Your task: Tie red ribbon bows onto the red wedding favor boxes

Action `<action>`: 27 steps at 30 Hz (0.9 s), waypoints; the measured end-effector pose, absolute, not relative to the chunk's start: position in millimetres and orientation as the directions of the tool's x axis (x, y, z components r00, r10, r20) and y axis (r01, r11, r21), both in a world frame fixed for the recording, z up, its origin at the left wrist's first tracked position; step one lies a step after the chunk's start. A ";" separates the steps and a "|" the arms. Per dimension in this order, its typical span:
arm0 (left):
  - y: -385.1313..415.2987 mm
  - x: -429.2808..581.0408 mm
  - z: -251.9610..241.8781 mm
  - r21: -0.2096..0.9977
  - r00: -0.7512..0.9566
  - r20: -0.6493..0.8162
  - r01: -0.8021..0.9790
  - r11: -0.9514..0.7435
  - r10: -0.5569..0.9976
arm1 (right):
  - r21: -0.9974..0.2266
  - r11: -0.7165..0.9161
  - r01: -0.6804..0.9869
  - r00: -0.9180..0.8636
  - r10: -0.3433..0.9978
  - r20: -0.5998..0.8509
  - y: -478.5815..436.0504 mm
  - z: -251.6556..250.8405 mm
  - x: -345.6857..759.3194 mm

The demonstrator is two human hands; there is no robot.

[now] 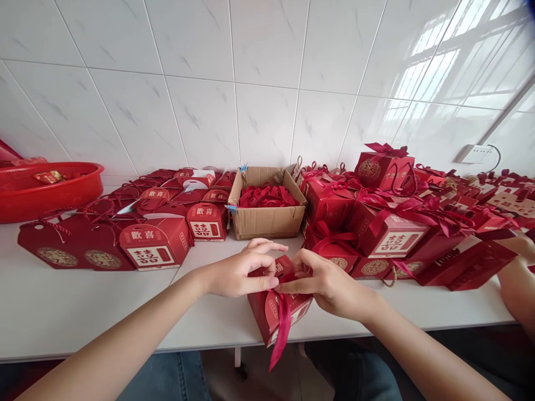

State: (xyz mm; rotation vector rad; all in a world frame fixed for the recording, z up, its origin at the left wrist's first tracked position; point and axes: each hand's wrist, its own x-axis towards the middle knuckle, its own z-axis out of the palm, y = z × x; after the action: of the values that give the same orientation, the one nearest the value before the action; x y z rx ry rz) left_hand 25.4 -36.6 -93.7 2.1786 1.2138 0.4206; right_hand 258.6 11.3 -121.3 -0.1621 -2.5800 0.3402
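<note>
A small red gift box [259, 312] with white labels sits at the table's front edge between my hands. Across its top runs a dark red satin ribbon [282, 328], one end hanging down past the table edge. My left hand [246, 270] pinches the ribbon over the box top with thumb and forefinger, its other fingers stretched out. From the other side my right hand [328, 281] has its fingers closed on the ribbon at the same spot. The ribbon's crossing is partly covered by my fingers.
Behind the gift box stands an open cardboard box [267, 221] of red ribbons. Red boxes without bows [156, 242] stand at the left, beside a red plastic basket [79, 192]. Bow-tied boxes [393, 228] are stacked at the right. Another person's hand [520, 273] shows at the right edge.
</note>
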 end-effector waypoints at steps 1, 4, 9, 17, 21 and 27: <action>-36.4 25.6 -93.5 0.630 0.519 -0.011 0.668 -0.397 0.855 | -0.267 0.962 0.052 -0.854 0.181 0.487 10.9 -121.5 258.3; -36.1 25.2 -94.1 0.561 0.491 0.004 0.720 -0.408 0.871 | -0.251 0.964 0.089 -0.861 0.201 0.467 10.1 -123.2 257.5; -38.2 22.2 -98.1 0.470 0.459 0.017 0.781 -0.412 0.888 | -0.255 0.963 0.091 -0.858 0.206 0.470 10.0 -127.9 257.5; -44.3 34.0 -109.0 0.736 0.329 0.185 0.578 -0.353 0.926 | -0.459 0.888 0.014 -0.746 0.315 0.586 10.7 -133.0 255.9; -47.9 47.4 -115.3 0.784 0.169 0.250 0.543 -0.302 0.953 | -0.477 0.879 0.013 -0.653 0.369 0.662 10.9 -132.4 251.1; -52.3 59.2 -117.2 0.857 0.056 0.207 0.471 -0.208 0.977 | -0.460 0.887 0.036 -0.625 0.379 0.682 14.1 -132.6 250.8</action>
State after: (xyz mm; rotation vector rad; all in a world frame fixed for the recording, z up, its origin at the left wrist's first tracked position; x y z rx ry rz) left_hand 59.2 -52.3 -117.2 1.7433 1.4537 1.0912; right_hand 250.8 14.1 -132.6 -0.2966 -2.2034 0.5168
